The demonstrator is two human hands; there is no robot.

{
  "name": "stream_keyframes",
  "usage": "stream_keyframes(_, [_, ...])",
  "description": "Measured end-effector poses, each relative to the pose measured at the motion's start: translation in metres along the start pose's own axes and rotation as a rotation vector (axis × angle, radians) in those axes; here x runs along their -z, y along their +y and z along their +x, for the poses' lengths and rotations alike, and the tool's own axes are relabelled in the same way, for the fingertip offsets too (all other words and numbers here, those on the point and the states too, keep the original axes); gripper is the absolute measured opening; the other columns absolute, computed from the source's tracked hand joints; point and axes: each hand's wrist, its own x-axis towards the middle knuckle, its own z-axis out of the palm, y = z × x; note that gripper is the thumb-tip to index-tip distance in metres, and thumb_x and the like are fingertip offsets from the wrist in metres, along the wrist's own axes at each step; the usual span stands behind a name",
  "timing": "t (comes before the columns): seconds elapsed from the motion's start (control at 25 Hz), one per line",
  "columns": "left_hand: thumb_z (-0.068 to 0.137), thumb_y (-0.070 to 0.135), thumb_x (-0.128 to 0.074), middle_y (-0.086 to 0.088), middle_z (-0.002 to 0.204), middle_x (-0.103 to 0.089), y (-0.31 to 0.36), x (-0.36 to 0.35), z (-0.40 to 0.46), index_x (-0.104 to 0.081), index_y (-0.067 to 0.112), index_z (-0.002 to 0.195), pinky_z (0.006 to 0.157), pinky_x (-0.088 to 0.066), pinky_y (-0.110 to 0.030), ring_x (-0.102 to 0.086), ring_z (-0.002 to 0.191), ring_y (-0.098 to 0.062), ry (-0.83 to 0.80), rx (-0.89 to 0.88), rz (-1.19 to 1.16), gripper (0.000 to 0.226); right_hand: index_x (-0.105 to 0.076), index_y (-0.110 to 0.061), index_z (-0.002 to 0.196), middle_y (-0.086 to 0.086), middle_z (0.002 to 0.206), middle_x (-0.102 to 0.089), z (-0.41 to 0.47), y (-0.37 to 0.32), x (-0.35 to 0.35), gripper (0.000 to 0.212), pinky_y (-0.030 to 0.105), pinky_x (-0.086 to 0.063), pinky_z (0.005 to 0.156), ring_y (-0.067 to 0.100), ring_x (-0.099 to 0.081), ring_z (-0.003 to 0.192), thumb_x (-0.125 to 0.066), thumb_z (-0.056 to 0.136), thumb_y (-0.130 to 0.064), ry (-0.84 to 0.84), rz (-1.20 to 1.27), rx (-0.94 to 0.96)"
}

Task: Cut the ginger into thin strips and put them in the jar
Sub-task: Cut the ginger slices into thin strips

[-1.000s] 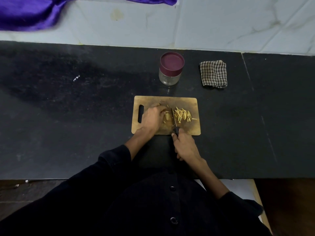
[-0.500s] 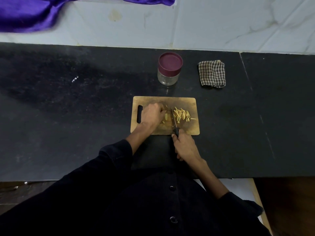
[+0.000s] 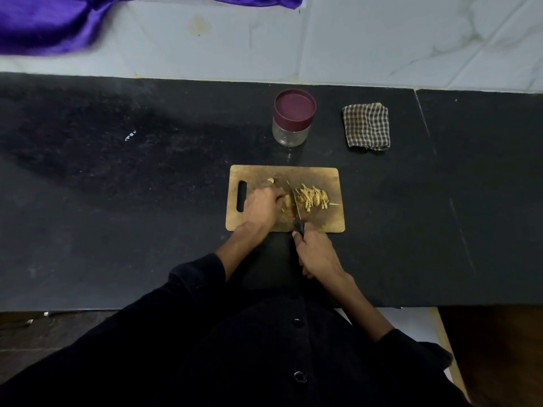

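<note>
A wooden cutting board (image 3: 323, 177) lies on the black counter. My left hand (image 3: 261, 205) holds a small uncut piece of ginger (image 3: 287, 201) down on the board with curled fingers. My right hand (image 3: 316, 252) grips the black handle of a knife (image 3: 295, 205) whose blade stands just right of that piece. A pile of thin ginger strips (image 3: 313, 196) lies right of the blade. One small scrap (image 3: 270, 180) sits apart near the board's far side. The glass jar (image 3: 293, 117), closed with a maroon lid, stands behind the board.
A folded checked cloth (image 3: 366, 126) lies right of the jar. Purple fabric (image 3: 44, 22) hangs over the tiled wall at the back left. The black counter (image 3: 117, 201) stretches wide to both sides, with a seam on the right.
My left hand has slid a little to the left along the ginger piece, uncovering a small scrap. The knife blade stays beside the piece and the strip pile is unchanged.
</note>
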Motion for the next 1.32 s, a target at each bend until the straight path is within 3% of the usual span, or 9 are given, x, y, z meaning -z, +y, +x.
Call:
stream_keyframes(0.44, [0.093,0.018,-0.058,-0.004,0.103,-0.068,-0.004,-0.007,0.006,-0.072,0.018,0.105,0.081,-0.054,-0.039,-0.064,0.093,-0.022,0.021,0.002,0.012,0.018,-0.043,-0.012,0.107,0.014,0.098,-0.064,0.004,-0.013,-0.006,0.017,0.052,-0.057,0.075,0.033,-0.067,0.083,-0.037,0.105,-0.028,0.010,-0.128,0.004])
stream_keyframes(0.68, [0.092,0.028,-0.059,0.000,0.098,-0.070,-0.010,-0.020,0.013,-0.069,0.017,0.106,0.072,-0.055,-0.030,-0.066,0.087,-0.017,0.037,0.061,0.073,0.020,-0.044,-0.008,0.111,0.018,0.108,-0.062,-0.002,-0.015,-0.011,0.017,0.051,-0.055,0.081,0.036,-0.065,0.094,-0.039,0.103,-0.022,-0.033,-0.127,-0.039])
stream_keyframes(0.84, [0.092,0.028,-0.059,-0.002,0.098,-0.070,-0.011,-0.020,0.014,-0.071,0.016,0.103,0.074,-0.056,-0.035,-0.066,0.087,-0.020,0.023,0.068,0.074,0.020,-0.045,-0.003,0.118,0.020,0.115,-0.062,-0.013,-0.008,-0.012,0.024,0.047,-0.050,0.085,0.038,-0.060,0.106,-0.038,0.105,-0.022,-0.048,-0.125,-0.038])
stream_keyframes(0.92, [0.093,0.027,-0.059,-0.003,0.098,-0.070,-0.010,-0.021,0.015,-0.071,0.015,0.103,0.074,-0.055,-0.035,-0.067,0.088,-0.021,0.021,0.060,0.084,0.020,-0.046,-0.005,0.116,0.019,0.112,-0.062,-0.012,-0.007,-0.009,0.024,0.047,-0.052,0.084,0.037,-0.062,0.102,-0.038,0.105,-0.025,-0.022,-0.100,-0.047])
stream_keyframes(1.08, [0.092,0.028,-0.060,-0.002,0.100,-0.069,-0.012,-0.022,0.015,-0.069,0.015,0.106,0.074,-0.053,-0.032,-0.066,0.089,-0.020,0.028,0.071,0.087,0.021,-0.044,-0.011,0.103,0.014,0.093,-0.063,-0.008,-0.005,-0.003,0.019,0.049,-0.059,0.066,0.032,-0.068,0.070,-0.037,0.105,-0.029,0.014,-0.020,-0.089])
stream_keyframes(1.32, [0.092,0.024,-0.059,-0.003,0.101,-0.069,-0.011,-0.022,0.015,-0.068,0.014,0.106,0.075,-0.052,-0.033,-0.066,0.090,-0.022,0.043,0.057,0.100,0.020,-0.045,-0.012,0.104,0.015,0.091,-0.065,-0.007,-0.015,-0.005,0.021,0.052,-0.059,0.068,0.032,-0.069,0.071,-0.037,0.104,-0.031,0.000,0.005,-0.048])
